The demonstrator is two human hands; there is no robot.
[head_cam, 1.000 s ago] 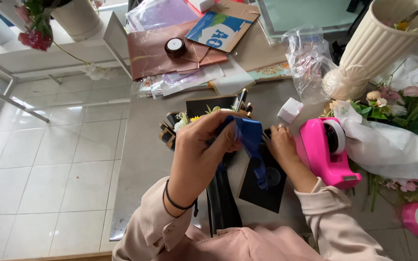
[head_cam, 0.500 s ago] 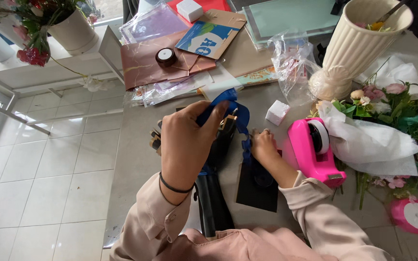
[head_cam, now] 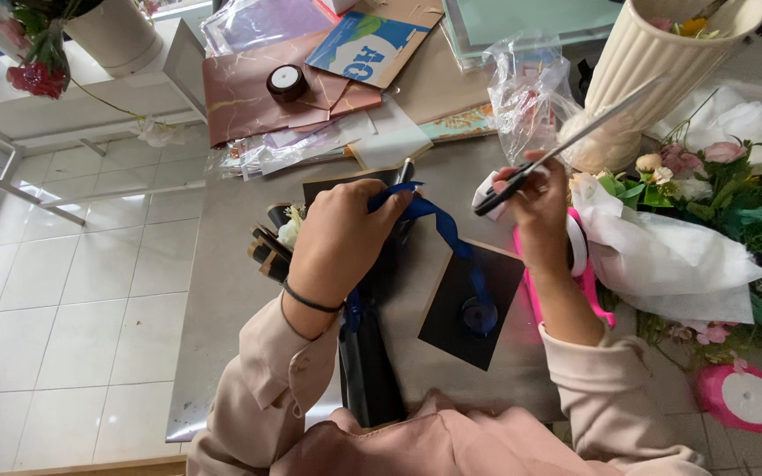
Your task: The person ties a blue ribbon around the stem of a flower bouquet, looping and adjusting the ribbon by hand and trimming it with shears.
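Observation:
My left hand (head_cam: 339,242) grips a dark blue ribbon (head_cam: 445,235) wrapped around a small bouquet in black paper (head_cam: 365,353) that lies on the grey table (head_cam: 222,291). The ribbon runs down to its spool (head_cam: 480,314), which rests on a black card (head_cam: 469,304). My right hand (head_cam: 540,207) is raised and holds scissors (head_cam: 566,141) by the black handles, blades pointing up and right. The pink tape dispenser (head_cam: 586,282) sits just behind that hand.
A ribbed cream vase (head_cam: 654,70) and white-wrapped flowers (head_cam: 690,256) crowd the right side. Sheets of paper, a clear plastic bag (head_cam: 526,88) and a small tape roll (head_cam: 286,81) lie at the back. A pink ribbon spool (head_cam: 744,398) sits lower right. Tiled floor lies left.
My right hand left the ribbon near the black card, rose and now holds the scissors. My left hand keeps its hold on the ribbon at the bouquet.

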